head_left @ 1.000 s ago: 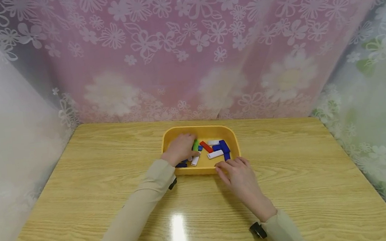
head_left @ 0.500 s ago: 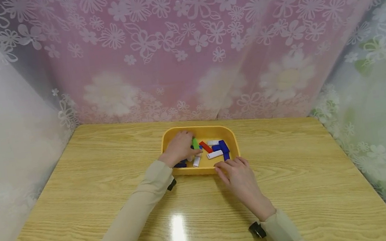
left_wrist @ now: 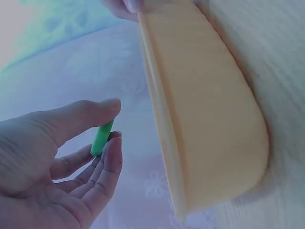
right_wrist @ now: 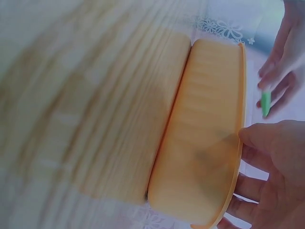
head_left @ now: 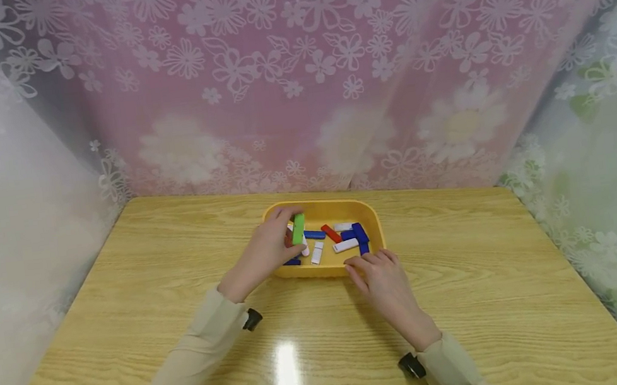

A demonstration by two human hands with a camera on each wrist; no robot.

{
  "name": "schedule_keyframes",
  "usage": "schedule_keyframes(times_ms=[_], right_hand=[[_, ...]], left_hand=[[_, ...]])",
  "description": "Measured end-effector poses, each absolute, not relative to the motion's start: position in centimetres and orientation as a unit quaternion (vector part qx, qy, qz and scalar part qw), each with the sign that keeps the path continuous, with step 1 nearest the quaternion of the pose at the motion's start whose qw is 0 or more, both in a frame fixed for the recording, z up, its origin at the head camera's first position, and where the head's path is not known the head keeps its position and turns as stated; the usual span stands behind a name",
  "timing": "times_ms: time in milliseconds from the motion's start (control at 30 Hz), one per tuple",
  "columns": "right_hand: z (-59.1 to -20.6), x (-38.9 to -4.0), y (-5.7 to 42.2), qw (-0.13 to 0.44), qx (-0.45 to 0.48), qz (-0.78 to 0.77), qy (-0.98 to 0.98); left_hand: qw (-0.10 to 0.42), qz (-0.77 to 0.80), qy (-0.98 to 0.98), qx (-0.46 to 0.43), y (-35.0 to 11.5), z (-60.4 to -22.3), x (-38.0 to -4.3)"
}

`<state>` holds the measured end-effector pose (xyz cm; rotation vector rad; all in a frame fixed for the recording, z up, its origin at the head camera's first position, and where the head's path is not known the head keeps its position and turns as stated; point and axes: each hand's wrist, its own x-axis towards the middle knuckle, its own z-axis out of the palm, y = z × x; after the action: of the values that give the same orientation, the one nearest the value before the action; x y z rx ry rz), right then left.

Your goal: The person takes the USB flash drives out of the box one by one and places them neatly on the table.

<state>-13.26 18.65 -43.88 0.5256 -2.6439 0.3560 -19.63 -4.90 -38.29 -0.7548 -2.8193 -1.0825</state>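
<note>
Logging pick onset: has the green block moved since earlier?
Yes: in head view, the green block shifted left relative to the yellow bin, pinched by the left hand.

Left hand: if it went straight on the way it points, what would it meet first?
In the head view, the left hand points across the yellow bin, so probably its far wall comes first. Height is unclear: if the hand clears it, the pink curtain behind comes next.
</note>
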Motion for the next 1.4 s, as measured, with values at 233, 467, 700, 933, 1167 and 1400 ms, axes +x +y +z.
schedule_keyframes(times_ms=[233, 467, 700, 933, 1167, 1400], right_hand=[[-43.9, -13.4, 18.7, 0.214, 0.190, 0.130, -0.949], [-43.8, -13.5, 18.7, 0.210, 0.187, 0.126, -0.951], [-43.9, -13.5, 18.7, 0.202, 0.182, 0.125, -0.954], [-44.0, -13.4, 18.7, 0.203, 0.180, 0.128, -0.954], [-44.0, -13.4, 18.6, 0.198, 0.179, 0.130, -0.955], [-43.9, -13.4, 18.5, 0.199, 0.180, 0.124, -0.955]], left_hand=[[0.035, -0.380, -0.900, -0.212, -8.1, -38.8, -16.7], [0.041, -0.367, -0.909, -0.191, -10.7, -40.3, -14.2], [0.012, -0.351, -0.924, -0.152, -12.6, -42.0, -12.3], [0.009, -0.316, -0.933, -0.171, -13.7, -43.9, -11.4], [-0.008, -0.315, -0.933, -0.174, -14.1, -44.9, -11.3], [-0.027, -0.308, -0.936, -0.169, -14.3, -44.8, -11.5]])
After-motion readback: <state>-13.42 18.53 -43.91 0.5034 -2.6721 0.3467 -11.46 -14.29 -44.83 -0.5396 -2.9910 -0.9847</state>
